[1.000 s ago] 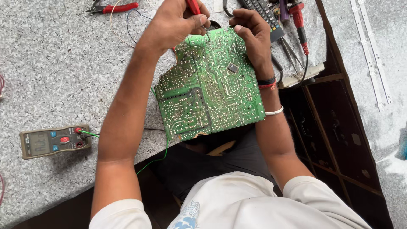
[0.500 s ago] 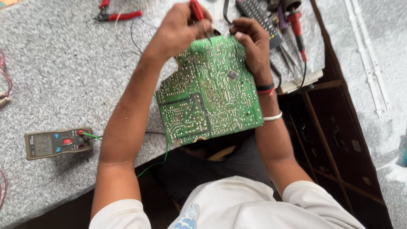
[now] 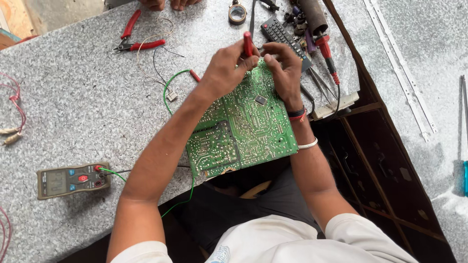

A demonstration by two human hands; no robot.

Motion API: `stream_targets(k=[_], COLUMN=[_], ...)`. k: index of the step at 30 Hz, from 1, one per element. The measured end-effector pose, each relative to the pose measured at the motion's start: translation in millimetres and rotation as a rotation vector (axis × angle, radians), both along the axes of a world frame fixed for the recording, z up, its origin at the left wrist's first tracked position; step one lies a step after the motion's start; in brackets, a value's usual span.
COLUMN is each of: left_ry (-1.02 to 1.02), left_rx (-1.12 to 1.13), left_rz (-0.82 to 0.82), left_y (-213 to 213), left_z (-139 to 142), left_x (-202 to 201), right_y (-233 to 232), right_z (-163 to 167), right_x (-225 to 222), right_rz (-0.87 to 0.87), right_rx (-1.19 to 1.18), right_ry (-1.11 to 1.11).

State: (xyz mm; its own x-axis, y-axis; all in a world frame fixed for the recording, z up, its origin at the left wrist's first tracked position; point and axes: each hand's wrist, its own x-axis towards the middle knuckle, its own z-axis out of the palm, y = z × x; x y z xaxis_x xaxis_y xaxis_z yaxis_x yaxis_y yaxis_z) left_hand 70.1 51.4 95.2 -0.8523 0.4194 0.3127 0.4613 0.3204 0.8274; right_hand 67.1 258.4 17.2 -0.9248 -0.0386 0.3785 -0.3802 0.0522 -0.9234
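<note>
A green circuit board (image 3: 243, 131) lies solder side up, tilted over the near edge of the grey stone table (image 3: 73, 112). My left hand (image 3: 226, 65) is closed around a red test probe (image 3: 248, 44), its tip down at the board's far edge. My right hand (image 3: 284, 68) grips that same far edge, fingers curled over it. A grey multimeter (image 3: 73, 179) rests at the left, with a green lead (image 3: 173, 87) running toward the board.
Red-handled pliers (image 3: 134, 41) and loose wires lie at the far left. A black remote control (image 3: 282, 36), a tape roll (image 3: 237, 13), red-handled screwdrivers (image 3: 325, 51) and other tools crowd the far right. Another person's fingers (image 3: 168, 4) show at the top edge. A dark wooden frame (image 3: 375, 160) stands to the right.
The view has shifted, so the table and hands sit lower in frame. Both hands stay on the board's far edge with the red probe.
</note>
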Motion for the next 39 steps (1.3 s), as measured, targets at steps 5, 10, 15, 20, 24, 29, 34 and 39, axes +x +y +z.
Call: stream_targets(k=[5,10,15,20,24,29,34,39], left_ry=[0.165,0.187,0.154,0.137,0.099,0.062,0.126,0.126], left_rx=[-0.133,-0.180,-0.244,-0.227,-0.282,-0.216,-0.143,-0.107], left_rz=[0.015,0.015,0.044,0.065,0.078,-0.020,-0.062,-0.063], left_y=[7.8,9.0,8.6,6.7,7.1,4.6,0.5,-2.2], left_z=[1.4,2.0,0.4,1.9,2.1,1.9,1.8,-0.8], left_x=[14.0,15.9,14.5,10.9,8.9,6.6,6.4,6.6], right_y=[0.1,-0.6,-3.2,-5.7,-7.1,-5.5,-4.2,-2.3], right_z=[6.2,14.9,24.2,32.5,31.9,25.4,17.8,9.7], right_x=[7.9,7.3,9.9,11.4,11.8,12.2,10.5,8.4], right_rz=[0.125,0.185,0.260,0.237,0.226,0.192,0.186,0.160], right_rx=[-0.069,-0.021,-0.010,0.048,-0.010,-0.018,-0.192,-0.234], right_ry=[0.129,0.182,0.203,0.215,0.176,0.189,0.026,0.002])
